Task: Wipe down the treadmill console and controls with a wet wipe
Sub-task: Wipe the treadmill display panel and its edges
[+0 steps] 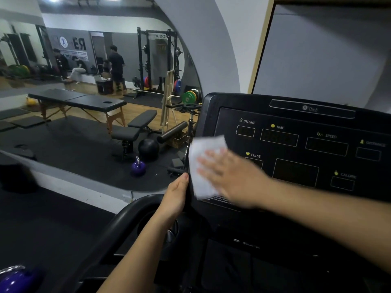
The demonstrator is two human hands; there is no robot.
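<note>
The treadmill console [232, 106] is spread wide to the right of and above the right hand [230, 176], where most of its dark panel lies uncovered. A curved handrail [127, 214] is seen below the left hand [175, 197]. The right hand is laid flat, fingers straight, pressing the wet wipe [201, 166] against the panel's left margin. The console's left edge is gripped by the left hand, just beside the wipe.
</note>
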